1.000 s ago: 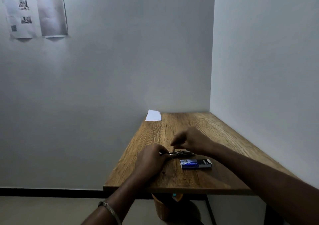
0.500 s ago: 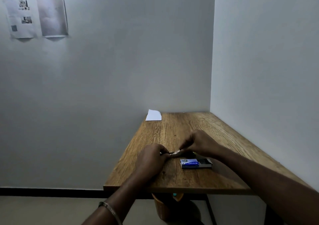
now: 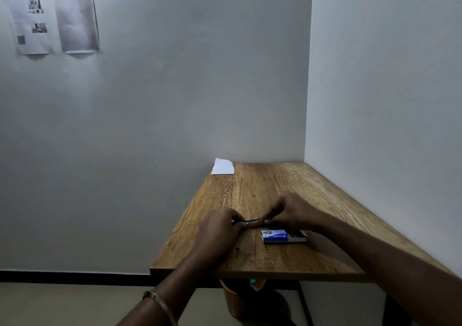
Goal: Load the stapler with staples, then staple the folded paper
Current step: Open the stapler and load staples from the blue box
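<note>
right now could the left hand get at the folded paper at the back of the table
Probably not straight away. The left hand grips the stapler near the front, and the folded paper lies at the far left corner. The wood between them is bare, so nothing blocks a long reach once it lets go.

A small metal stapler was held low over the table; staple box lay open nearby; folded paper lay far corner.
</note>
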A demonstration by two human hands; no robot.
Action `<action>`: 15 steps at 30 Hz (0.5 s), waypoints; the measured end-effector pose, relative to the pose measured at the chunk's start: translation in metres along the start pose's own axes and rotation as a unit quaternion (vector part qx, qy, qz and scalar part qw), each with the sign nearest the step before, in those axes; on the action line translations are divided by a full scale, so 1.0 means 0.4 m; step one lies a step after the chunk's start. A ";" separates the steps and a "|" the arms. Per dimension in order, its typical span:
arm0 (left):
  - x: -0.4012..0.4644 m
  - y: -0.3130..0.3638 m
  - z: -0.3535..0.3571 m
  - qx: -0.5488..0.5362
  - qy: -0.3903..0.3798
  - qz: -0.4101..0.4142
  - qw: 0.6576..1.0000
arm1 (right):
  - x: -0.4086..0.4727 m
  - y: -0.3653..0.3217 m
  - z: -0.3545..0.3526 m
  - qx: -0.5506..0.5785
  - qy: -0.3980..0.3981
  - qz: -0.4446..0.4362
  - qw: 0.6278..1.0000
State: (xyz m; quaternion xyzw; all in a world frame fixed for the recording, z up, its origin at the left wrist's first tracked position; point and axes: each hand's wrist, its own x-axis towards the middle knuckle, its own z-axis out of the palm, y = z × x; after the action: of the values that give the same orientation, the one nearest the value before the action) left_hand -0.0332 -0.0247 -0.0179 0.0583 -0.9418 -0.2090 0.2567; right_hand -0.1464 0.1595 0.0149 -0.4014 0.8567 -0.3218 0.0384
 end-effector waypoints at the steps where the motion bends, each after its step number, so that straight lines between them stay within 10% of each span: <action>1: 0.000 -0.001 0.001 -0.001 -0.002 0.000 1.000 | -0.003 0.004 -0.002 0.013 0.000 -0.004 1.000; 6: 0.001 -0.002 0.000 -0.002 -0.009 0.007 1.000 | -0.026 0.054 -0.032 0.108 0.089 -0.003 0.990; 15: 0.004 -0.027 -0.022 0.017 -0.049 -0.022 0.998 | -0.038 0.065 -0.026 -0.007 0.008 0.030 1.000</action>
State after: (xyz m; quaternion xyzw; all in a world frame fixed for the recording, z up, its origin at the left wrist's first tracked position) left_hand -0.0301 -0.0379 -0.0150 0.0727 -0.9552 -0.2010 0.2047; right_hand -0.1567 0.1880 0.0049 -0.3737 0.8707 -0.3175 0.0386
